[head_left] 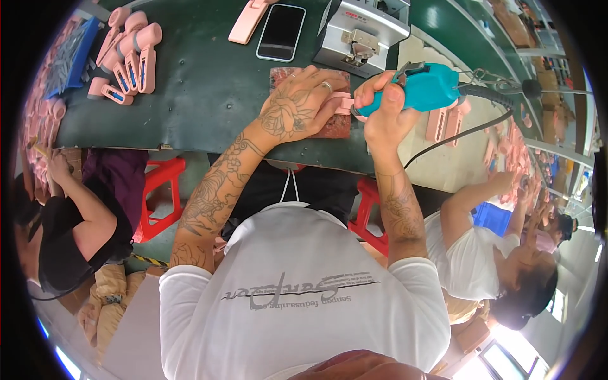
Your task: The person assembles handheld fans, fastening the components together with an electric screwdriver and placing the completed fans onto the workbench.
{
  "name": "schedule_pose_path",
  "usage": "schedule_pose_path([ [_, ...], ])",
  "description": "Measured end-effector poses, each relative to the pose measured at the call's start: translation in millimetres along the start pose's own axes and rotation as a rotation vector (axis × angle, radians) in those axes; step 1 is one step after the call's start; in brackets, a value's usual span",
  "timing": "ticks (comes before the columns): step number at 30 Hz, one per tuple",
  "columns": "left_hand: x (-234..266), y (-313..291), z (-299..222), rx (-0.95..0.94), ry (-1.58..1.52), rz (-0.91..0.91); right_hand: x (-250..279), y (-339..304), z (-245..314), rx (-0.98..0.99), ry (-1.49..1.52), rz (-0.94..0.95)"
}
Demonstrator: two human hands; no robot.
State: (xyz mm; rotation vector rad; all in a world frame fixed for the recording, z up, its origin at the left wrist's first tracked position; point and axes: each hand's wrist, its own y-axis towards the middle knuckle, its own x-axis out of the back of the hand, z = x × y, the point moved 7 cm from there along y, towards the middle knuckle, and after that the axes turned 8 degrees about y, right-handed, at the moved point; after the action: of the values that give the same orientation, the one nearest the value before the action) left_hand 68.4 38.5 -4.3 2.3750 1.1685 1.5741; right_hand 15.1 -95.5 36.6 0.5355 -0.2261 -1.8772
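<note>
My left hand (303,104) is closed over a pink plastic part (344,106), pressing it down on a speckled red pad (334,131). Most of that part lies hidden under the fingers. Wrapped in my right hand (387,120) is a teal electric screwdriver (434,85), held sideways with its front end pointing left at the pink part. Whether its tip touches the part I cannot tell. A dark cord (486,93) runs from the tool's back end toward the right.
Beyond the pad stand a grey metal box-shaped device (361,38), a phone (281,33) and another pink piece (248,22). Several pink pieces with round ends (130,54) lie left, beside a blue bin (83,54). More pink pieces (446,123) lie right. Co-workers sit on both sides.
</note>
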Motion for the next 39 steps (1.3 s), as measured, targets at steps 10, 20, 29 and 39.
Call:
schedule_pose_path([
  [10,15,-33,-30,-0.244,0.233,-0.134,19,-43,2,-0.276,0.065,-0.23],
  [20,153,-91,105,0.374,0.422,-0.444,33,-100,61,-0.016,0.083,-0.222],
  [29,42,26,-20,0.325,-0.256,-0.154,30,-119,59,-0.098,0.051,-0.179],
  [39,-202,162,-119,0.216,-0.12,0.298,45,-143,72,-0.164,0.028,-0.214],
])
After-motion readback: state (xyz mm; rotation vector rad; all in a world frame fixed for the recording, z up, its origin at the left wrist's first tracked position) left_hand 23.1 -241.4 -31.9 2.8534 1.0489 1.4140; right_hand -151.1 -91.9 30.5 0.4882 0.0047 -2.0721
